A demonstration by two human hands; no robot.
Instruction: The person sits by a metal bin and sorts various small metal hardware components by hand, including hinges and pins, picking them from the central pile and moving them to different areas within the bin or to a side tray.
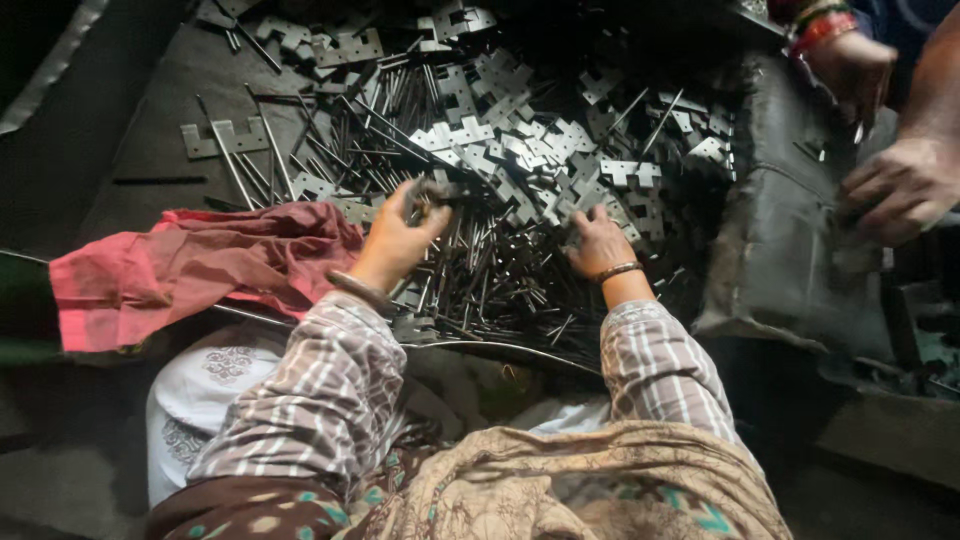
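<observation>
Pinching a small metal part (432, 192), the left hand (398, 240) sits just left of the rod pile (490, 270), right hand (598, 240) curled into rods running mostly away from her.

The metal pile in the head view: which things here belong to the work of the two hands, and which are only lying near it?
In the work:
- left hand, fingers closed on a small metal piece
- right hand, resting on the pile
- thin metal rods
- notched flat metal plates

Only lying near:
- red cloth
- white cloth
- another person's hands
</observation>
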